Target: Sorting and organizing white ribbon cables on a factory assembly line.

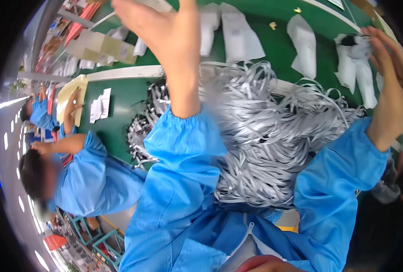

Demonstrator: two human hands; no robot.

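Observation:
My left hand (163, 27) reaches up over the green work surface. Its thumb side and the rest of the hand spread apart, but the fingertips run out past the upper edge, and nothing shows held in the visible part. My right hand (394, 86) is at the far right, fingers stretched and angled up. They lie beside a white wrapped bundle (364, 75) with a grey and black top; whether they touch it is unclear. Between my forearms lies a big heap of flat silver-grey ribbon-like strips (265, 149), darker at its left end.
More white wrapped pieces (242, 41) lie along the far green surface (274, 54), past a pale rail (124, 72). Small yellow scraps (273, 26) are there too. A co-worker in blue (99, 177) sits close on my left, near folded white papers (100, 106).

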